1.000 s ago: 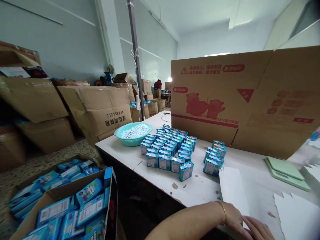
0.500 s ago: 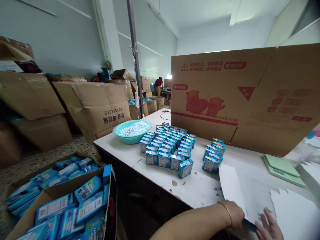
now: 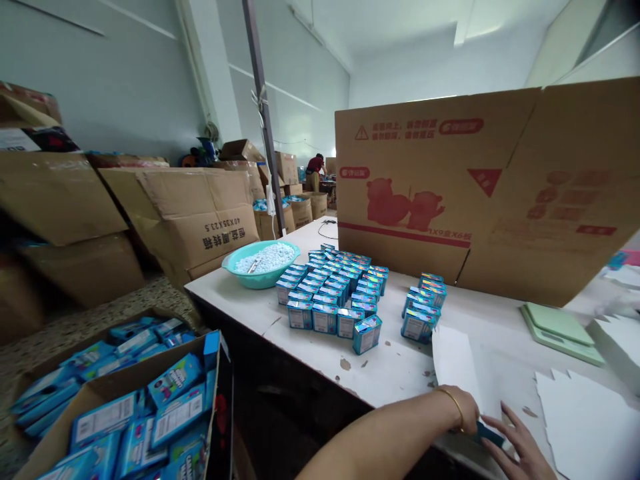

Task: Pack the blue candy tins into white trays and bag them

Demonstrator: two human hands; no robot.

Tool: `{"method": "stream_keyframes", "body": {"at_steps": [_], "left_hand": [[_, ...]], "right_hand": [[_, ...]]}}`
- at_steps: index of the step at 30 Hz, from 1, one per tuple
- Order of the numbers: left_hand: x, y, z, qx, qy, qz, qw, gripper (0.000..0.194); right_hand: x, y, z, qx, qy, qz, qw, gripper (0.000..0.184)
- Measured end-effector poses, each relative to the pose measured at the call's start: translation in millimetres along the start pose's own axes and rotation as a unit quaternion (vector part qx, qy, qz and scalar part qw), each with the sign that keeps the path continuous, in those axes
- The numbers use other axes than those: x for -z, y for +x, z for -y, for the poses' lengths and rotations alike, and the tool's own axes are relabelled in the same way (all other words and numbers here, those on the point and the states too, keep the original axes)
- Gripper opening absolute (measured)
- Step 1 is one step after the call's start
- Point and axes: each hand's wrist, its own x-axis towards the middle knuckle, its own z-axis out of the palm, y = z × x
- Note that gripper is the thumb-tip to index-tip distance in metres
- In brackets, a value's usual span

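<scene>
My left hand (image 3: 464,408), with a thin gold bracelet at its wrist, is closed around one end of a small blue box (image 3: 491,435) at the table's front edge. Its fingertips are mostly hidden. From the right, my right hand (image 3: 520,450) reaches to the same box, with finger and thumb on either side of it and the other fingers spread. Beyond my left hand lies a white sheet (image 3: 456,357). A small group of upright blue boxes (image 3: 419,325) stands past the sheet, and a larger cluster of matching boxes (image 3: 325,319) stands farther left.
A turquoise basin (image 3: 257,279) of small pale pieces sits at the table's far left. A large cardboard panel (image 3: 400,160) stands behind the boxes. To the right are a pale green scale (image 3: 560,332) and white notched sheets (image 3: 585,420). Cartons of blue packs (image 3: 107,413) stand lower left.
My right hand was beside the box with its fingers apart half a second ago and has moved left onto it. My left hand has kept its hold. The view has shifted slightly.
</scene>
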Motion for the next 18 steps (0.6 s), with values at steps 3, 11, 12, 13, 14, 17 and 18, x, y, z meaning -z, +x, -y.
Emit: {"method": "stream_keyframes", "body": {"at_steps": [3, 11, 12, 13, 14, 17, 18], "left_hand": [[-1.0, 1, 2, 0.003, -0.004, -0.008, 1.0, 0.035], [-9.6, -5, 5, 0.096, -0.083, -0.116, 0.985, 0.043], [-9.0, -6, 5, 0.097, -0.087, -0.126, 0.983, 0.041], [-7.8, -8, 4, 0.1, -0.088, -0.127, 0.983, 0.038], [-6.3, -10, 3, 0.103, -0.089, -0.123, 0.983, 0.034], [-2.5, -16, 0, 0.115, -0.096, -0.117, 0.982, 0.024], [-2.3, -16, 0, 0.111, -0.096, -0.122, 0.982, 0.024]], "right_hand": [[2, -3, 2, -0.017, -0.007, -0.003, 1.0, 0.048], [0, -5, 5, -0.088, 0.064, -0.01, 0.994, 0.052], [-1, -4, 5, -0.098, 0.079, -0.016, 0.992, 0.052], [-3, -3, 6, -0.109, 0.101, -0.025, 0.989, 0.051], [-4, -4, 8, -0.12, 0.131, -0.034, 0.984, 0.049], [-6, -8, 18, -0.15, 0.24, -0.063, 0.957, 0.043], [-7, -10, 22, -0.155, 0.264, -0.07, 0.949, 0.04]]}}
